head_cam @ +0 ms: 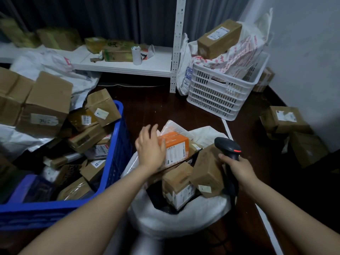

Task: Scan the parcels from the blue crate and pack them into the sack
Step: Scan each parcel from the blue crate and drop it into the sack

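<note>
A blue crate (117, 144) at the left is heaped with several brown cardboard parcels (103, 105). In front of me stands a white sack (176, 221), its mouth open and filled with parcels. On top lies an orange-and-white parcel (177, 148). My left hand (150, 147) rests flat against the left side of that parcel, fingers straight. My right hand (238, 169) grips the handle of a black barcode scanner (228, 147), whose head shows a red light and hangs over the sack's right edge, beside a brown box (207, 172).
A white slatted basket (219, 94) with a printed bag and a long brown box (219, 38) stands at the back right. More boxes (285, 119) lie on the dark floor by the right wall. A white shelf (125, 66) with boxes runs along the back.
</note>
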